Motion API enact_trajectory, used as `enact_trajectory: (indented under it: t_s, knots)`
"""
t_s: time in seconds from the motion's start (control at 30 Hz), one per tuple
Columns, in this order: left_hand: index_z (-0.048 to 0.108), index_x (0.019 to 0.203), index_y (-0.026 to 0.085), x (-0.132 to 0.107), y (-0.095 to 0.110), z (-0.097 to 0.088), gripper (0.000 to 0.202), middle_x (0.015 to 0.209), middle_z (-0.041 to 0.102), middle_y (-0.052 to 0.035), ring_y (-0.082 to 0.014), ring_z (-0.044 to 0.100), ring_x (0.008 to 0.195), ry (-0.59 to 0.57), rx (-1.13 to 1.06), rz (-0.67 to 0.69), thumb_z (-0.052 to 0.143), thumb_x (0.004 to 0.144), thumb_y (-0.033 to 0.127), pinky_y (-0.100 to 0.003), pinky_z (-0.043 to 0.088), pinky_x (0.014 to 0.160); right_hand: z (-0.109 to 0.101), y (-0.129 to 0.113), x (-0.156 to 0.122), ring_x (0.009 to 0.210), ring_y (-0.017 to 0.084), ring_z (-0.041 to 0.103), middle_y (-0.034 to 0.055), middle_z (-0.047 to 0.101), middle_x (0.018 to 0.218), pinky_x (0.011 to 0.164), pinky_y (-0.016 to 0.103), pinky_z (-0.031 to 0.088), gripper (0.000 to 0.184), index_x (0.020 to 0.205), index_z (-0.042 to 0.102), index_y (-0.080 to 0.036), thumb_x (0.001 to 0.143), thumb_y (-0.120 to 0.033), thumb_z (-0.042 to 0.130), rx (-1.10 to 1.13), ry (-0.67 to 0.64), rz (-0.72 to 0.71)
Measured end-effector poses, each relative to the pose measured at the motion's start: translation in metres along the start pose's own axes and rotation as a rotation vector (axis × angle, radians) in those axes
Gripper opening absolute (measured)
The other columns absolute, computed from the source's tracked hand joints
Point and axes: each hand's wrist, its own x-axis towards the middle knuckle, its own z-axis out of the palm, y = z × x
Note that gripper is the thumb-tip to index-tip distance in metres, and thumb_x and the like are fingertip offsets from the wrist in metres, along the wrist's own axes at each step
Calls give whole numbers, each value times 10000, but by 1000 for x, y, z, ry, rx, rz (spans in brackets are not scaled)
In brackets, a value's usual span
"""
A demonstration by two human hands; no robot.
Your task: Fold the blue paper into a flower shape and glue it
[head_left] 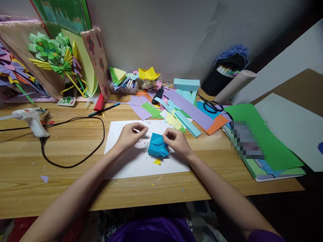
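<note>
A folded blue paper piece (157, 146) lies on a white sheet (141, 164) in the middle of the wooden desk (63, 181). My right hand (177, 141) has its fingers curled and pinches the blue paper's upper right edge. My left hand (131, 134) rests on the white sheet just left of the blue paper, fingers bent and pinched together near its top corner; what they hold is too small to make out. A small yellow paper scrap (156, 162) lies below the blue piece.
A white glue gun (31, 119) and its black cable (83, 148) lie at left. Paper flowers (54, 57) stand at back left. Coloured paper strips (186, 111), black scissors (211, 106), a pen (104, 109) and a stack of coloured sheets (264, 144) fill the back and right.
</note>
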Motion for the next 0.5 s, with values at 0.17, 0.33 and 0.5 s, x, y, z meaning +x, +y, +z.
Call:
enact_trajectory:
  t_s: [0.17, 0.33, 0.5]
  knots:
    - [608, 614, 138, -10, -2, 21, 291, 561, 551, 3, -99, 463, 526, -171, -5, -3, 638, 701, 413, -209, 335, 466, 3, -2, 1, 595, 100, 481, -13, 514, 646, 537, 218, 386, 183, 704, 538, -165, 774, -334, 548, 111, -76, 61]
    - [575, 605, 139, -12, 4, 23, 298, 560, 533, 9, -94, 462, 515, 75, -214, -174, 646, 694, 415, -211, 355, 464, 3, 0, 1, 754, 146, 592, 30, 621, 865, 655, 268, 481, 394, 945, 539, -181, 651, -378, 713, 357, -264, 226]
    - [615, 684, 131, -10, 9, 20, 318, 617, 603, -18, -127, 553, 553, 38, -372, -330, 715, 614, 424, -241, 450, 519, 5, 1, 0, 655, 126, 571, 32, 622, 767, 618, 270, 479, 318, 849, 585, -153, 665, -382, 704, 369, -216, 285]
